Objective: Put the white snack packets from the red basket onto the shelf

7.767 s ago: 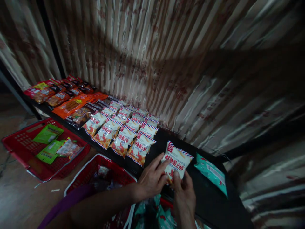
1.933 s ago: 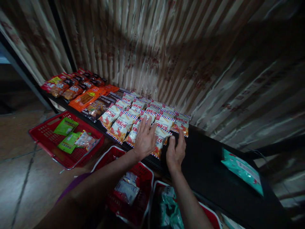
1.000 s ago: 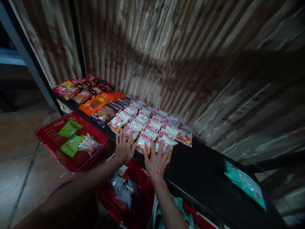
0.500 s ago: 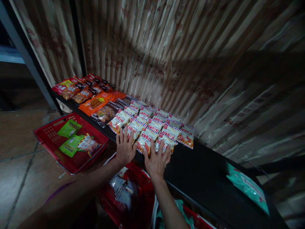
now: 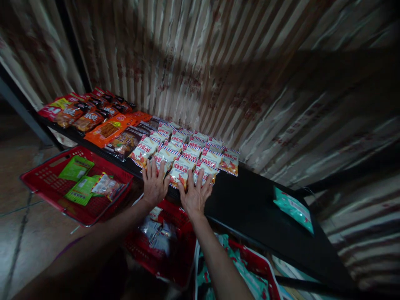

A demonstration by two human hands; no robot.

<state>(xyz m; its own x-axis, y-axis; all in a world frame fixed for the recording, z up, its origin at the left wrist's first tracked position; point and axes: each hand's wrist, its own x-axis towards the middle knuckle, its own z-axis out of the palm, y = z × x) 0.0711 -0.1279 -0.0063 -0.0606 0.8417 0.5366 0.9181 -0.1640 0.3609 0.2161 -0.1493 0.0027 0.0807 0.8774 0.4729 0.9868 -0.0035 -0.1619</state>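
Rows of white snack packets [image 5: 183,166] with striped edges and red lettering lie on a black shelf [image 5: 250,208]. My left hand [image 5: 155,183] rests with spread fingers against the front row, fingertips on a packet near its left end. Beside it, my right hand [image 5: 196,196] is spread too, its fingers touching the front packets at the right. Neither hand grips anything. Left of the white packets lie dark brown packets [image 5: 123,143] and an orange packet [image 5: 108,130].
Red and black snack bags [image 5: 87,121] fill the shelf's left end; a teal packet [image 5: 293,208] lies at its right. A red basket [image 5: 40,173] with green packets stands left. Another red basket [image 5: 184,266] holds pale packets; a third [image 5: 273,277] holds teal ones. Corrugated sheeting [image 5: 200,62] stands behind.
The view has shifted, so the shelf and packets appear further left and higher. More of the basket with teal packets shows. Both hands stay spread against the front row of white packets.
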